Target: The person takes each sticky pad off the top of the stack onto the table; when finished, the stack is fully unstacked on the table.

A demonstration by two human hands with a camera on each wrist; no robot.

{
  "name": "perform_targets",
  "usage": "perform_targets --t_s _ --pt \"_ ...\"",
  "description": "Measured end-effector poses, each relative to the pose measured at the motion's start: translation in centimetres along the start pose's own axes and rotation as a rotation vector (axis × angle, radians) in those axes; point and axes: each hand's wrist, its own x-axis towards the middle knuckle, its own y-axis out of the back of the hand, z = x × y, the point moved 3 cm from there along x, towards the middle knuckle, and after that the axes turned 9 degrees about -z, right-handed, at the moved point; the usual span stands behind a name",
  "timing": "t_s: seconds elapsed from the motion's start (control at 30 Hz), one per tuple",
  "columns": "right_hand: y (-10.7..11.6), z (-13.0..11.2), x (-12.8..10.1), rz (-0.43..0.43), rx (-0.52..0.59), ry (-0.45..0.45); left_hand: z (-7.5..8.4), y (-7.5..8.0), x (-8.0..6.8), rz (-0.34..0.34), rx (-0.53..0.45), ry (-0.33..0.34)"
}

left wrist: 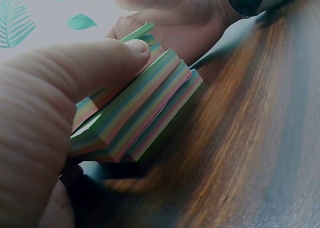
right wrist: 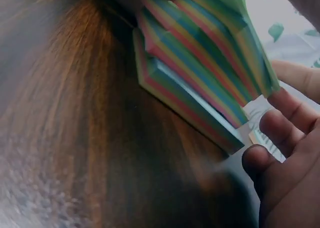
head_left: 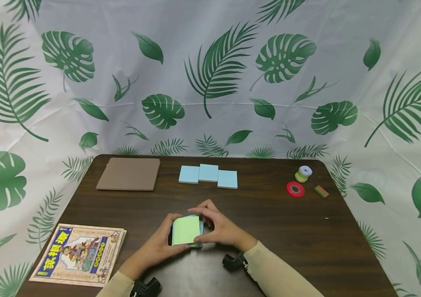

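Note:
A stack of sticky note pads (head_left: 186, 231) with a light green top sheet stands near the table's front middle. Its sides show layered stripes of pink, yellow, green and blue in the left wrist view, and the pads (left wrist: 145, 107) sit unevenly on one another. My left hand (head_left: 160, 239) grips the stack's left side, thumb low and fingers at the far edge. On the other side, my right hand (head_left: 223, 229) curves round the right edge, its thumb at the near right corner. In the right wrist view, fingertips meet the upper pads (right wrist: 215, 47) at their corner.
Three light blue note pads (head_left: 208, 173) lie at the back middle. A brown board (head_left: 128, 174) is at back left, a comic-style book (head_left: 78, 255) at front left. Back right holds stacked small rolls (head_left: 303, 174), a red disc (head_left: 295, 189) and a small striped block (head_left: 321, 191).

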Motion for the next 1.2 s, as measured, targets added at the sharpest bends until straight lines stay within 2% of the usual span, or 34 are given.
perform_targets --t_s 0.13,0.43,0.77,0.97,1.2 --pt "-0.3 0.2 0.2 -0.028 -0.014 -0.026 0.0 0.0 0.0 -0.003 -0.012 0.005" --pt "-0.5 0.8 0.3 -0.016 -0.057 -0.026 -0.1 0.1 0.0 -0.005 -0.024 -0.006" --pt "-0.2 1.0 0.3 -0.009 -0.010 -0.046 -0.4 0.1 0.1 -0.007 -0.027 0.056" --pt "0.1 1.3 0.3 0.022 0.031 -0.071 -0.4 0.2 0.2 0.001 -0.031 0.100" --pt "0.5 1.7 0.3 0.038 0.151 -0.070 -0.5 0.3 0.3 0.019 -0.002 0.088"
